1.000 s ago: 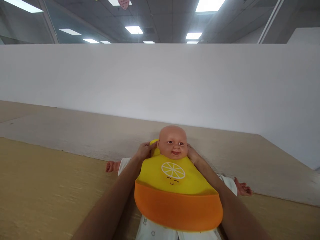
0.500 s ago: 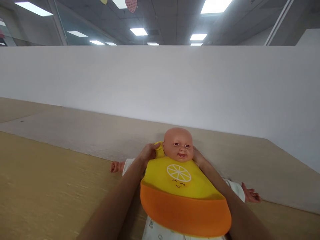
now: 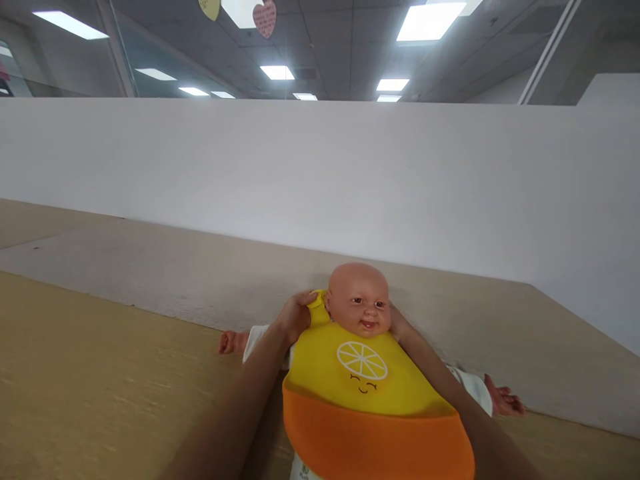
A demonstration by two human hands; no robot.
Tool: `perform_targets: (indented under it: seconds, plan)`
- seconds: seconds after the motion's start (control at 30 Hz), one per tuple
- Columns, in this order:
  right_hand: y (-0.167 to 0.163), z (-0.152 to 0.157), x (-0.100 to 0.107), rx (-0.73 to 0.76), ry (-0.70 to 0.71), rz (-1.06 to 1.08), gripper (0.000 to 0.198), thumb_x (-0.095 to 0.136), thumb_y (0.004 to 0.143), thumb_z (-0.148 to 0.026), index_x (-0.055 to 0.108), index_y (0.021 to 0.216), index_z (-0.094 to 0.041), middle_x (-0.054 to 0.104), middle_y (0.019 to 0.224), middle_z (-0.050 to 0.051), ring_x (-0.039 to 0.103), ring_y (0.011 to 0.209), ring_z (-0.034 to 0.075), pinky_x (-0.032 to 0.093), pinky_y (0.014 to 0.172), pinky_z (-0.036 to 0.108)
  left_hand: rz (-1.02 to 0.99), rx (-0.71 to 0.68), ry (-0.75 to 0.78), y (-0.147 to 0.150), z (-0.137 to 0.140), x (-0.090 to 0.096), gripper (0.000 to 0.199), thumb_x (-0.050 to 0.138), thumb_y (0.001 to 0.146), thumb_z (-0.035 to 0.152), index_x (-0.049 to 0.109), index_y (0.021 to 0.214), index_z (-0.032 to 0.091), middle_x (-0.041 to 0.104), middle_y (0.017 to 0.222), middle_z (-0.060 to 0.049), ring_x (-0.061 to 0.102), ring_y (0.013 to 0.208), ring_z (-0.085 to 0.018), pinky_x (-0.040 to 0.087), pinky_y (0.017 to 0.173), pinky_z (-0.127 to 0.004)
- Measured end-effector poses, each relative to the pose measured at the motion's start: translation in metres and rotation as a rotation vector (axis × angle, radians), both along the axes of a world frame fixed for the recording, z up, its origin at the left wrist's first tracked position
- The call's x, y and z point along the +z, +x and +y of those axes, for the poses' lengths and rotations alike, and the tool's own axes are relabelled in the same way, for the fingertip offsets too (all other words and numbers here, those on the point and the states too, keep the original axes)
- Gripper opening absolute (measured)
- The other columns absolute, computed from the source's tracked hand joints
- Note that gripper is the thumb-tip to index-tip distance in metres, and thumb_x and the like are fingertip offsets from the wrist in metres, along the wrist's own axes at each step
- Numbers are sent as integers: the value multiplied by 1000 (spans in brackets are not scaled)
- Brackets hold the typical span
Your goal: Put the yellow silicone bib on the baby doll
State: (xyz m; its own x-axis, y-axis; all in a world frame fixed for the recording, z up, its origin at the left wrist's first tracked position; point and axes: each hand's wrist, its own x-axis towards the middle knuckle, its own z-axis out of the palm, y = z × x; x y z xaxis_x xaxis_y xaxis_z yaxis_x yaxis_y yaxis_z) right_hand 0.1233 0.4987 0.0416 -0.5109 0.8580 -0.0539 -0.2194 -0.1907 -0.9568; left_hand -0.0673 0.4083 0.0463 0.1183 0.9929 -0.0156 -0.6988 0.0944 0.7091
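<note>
A baby doll (image 3: 356, 283) lies on its back, its bald head toward the white wall and its arms stretched to both sides. Over its chest spreads a yellow bib (image 3: 317, 377) with a white citrus slice and a smiling face, and an orange pocket (image 3: 380, 443) along the bottom. My left hand (image 3: 299, 316) is closed on the bib's neck strap, left of the doll's head. On the other side, my right hand (image 3: 398, 325) reaches behind the doll's neck; its fingers are hidden there, so what they hold does not show.
The doll rests on a yellowish-tan surface (image 3: 100, 373) with a greyish strip (image 3: 150, 257) behind it. A white partition wall (image 3: 320, 173) rises at the back, topped by glass. Paper hearts (image 3: 265, 18) hang on the glass.
The doll's head has turned a little to the right. The bib and both hands appear slightly lower as the camera view tilts up. My left hand keeps its hold on the strap.
</note>
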Motion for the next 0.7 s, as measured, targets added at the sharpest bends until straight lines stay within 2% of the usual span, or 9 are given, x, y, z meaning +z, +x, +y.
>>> perform_targets:
  seconds: [0.1,0.2,0.33,0.43,0.57,0.7]
  plan:
    - [0,2,-2,-49,-79,2,27,80,40,-31,65,58,-18,68,64,7,62,89,29,46,87,44,-3,48,12,0,-2,2,9,65,66,20,65,73,14,71,79,-8,67,83,-24,47,85,-36]
    - [1,5,-6,-43,-57,4,29,82,37,-27,64,59,-19,68,67,6,61,93,29,46,88,43,17,74,33,2,-3,2,10,67,65,21,65,73,14,72,79,-8,67,83,-24,47,85,-36]
    - [1,7,-9,9,-64,0,32,82,42,-35,66,63,-17,68,64,6,62,86,29,46,86,45,69,-23,6,4,-3,5,21,67,67,24,67,84,12,72,83,-10,67,82,-24,47,82,-34]
    - [1,6,-7,6,-108,-1,37,82,42,-42,67,63,-16,67,60,5,63,82,28,46,85,44,106,-79,-46,5,-3,9,22,64,69,27,67,85,12,71,80,-10,67,80,-23,47,79,-32]
    - [1,6,-6,22,-123,4,38,82,42,-46,64,58,-16,69,64,7,63,84,28,46,85,43,146,-109,-87,0,-1,11,20,62,69,32,64,72,13,67,66,-7,63,63,-18,46,66,-28]
    - [2,8,-9,-71,-105,9,36,82,39,-46,64,59,-21,70,67,4,63,83,25,46,87,41,271,-43,-120,-5,-3,12,22,66,65,35,60,61,13,61,56,-4,56,51,-14,43,56,-25]
